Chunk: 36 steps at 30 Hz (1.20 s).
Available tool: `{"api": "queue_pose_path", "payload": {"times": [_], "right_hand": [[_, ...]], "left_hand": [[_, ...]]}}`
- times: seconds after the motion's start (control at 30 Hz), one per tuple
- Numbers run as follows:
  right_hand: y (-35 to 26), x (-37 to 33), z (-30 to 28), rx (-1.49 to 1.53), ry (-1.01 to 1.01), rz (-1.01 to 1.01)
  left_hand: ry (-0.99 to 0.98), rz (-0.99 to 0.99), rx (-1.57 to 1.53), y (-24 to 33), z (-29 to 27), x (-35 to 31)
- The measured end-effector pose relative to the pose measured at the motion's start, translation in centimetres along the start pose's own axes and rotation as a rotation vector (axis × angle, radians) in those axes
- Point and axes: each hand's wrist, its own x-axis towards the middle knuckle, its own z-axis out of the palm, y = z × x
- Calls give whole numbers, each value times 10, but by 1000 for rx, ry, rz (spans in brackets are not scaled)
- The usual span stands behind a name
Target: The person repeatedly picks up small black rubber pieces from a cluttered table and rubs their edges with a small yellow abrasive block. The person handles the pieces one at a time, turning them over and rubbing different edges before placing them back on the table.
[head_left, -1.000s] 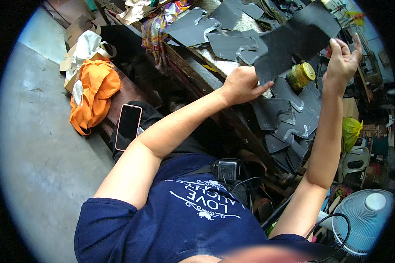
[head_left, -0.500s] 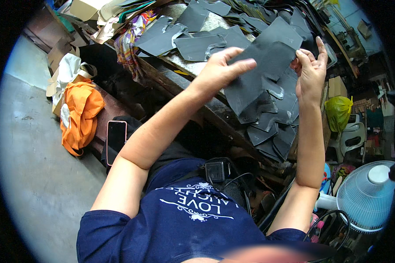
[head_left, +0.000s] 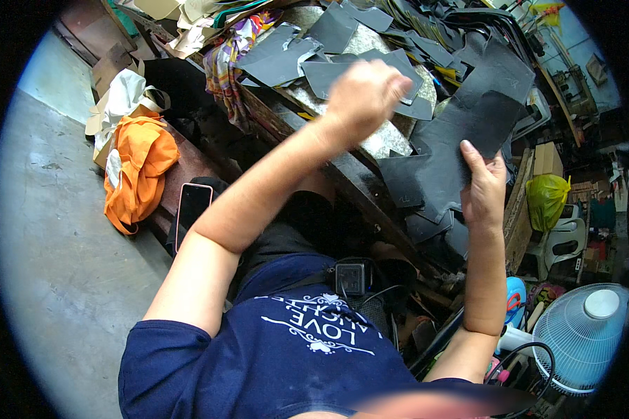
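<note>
My right hand [head_left: 483, 185] grips the near right edge of a flat black cut sheet [head_left: 461, 129], thumb on top and fingers beneath. The sheet, perhaps more than one layer, is tilted over other pieces. My left hand [head_left: 369, 98] hangs apart from it, over the bench, slightly blurred, with its fingers curled in; nothing shows in it. Beneath and beyond it lie loose black cut pieces [head_left: 276, 57], some with pale worn edges. More black pieces [head_left: 426, 227] lie by the bench's near edge, below the held sheet.
A patterned cloth [head_left: 230, 66] drapes over the bench edge [head_left: 276, 136] at left. An orange bag [head_left: 143, 160] and a phone [head_left: 192, 206] are left of me. To the right stand a fan [head_left: 583, 335], a yellow bag [head_left: 546, 199] and a white plastic chair [head_left: 567, 237].
My left hand has come off the black sheet, moved slightly up and curled. My right hand has moved lower and now holds the sheet's near edge; the sheet has shifted right and turned.
</note>
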Motion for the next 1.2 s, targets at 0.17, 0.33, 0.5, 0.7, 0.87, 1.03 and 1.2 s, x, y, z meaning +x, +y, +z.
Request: {"api": "queue_pose_path", "payload": {"times": [0.17, 0.33, 0.5, 0.7, 0.87, 1.03, 1.2], "right_hand": [[-7, 3, -14, -19, 100, -8], [-6, -2, -13, -15, 6, -69], [-5, -6, -15, -15, 28, -94], [-7, -5, -20, -4, 70, -53], [-5, -1, -9, -12, 75, -110], [0, 2, 3, -59, 12, -69], [7, 3, 4, -69, -22, -106]], "left_hand": [[-397, -93, 768, -67, -17, 21], [-288, -161, 681, -76, -14, 20], [-168, -173, 347, -77, -30, 28], [33, -314, -312, -50, -66, 34], [-336, -345, -646, -7, -49, 1], [-494, -746, -1126, 17, -6, -37], [-534, -760, -1151, 19, 0, -47]]}}
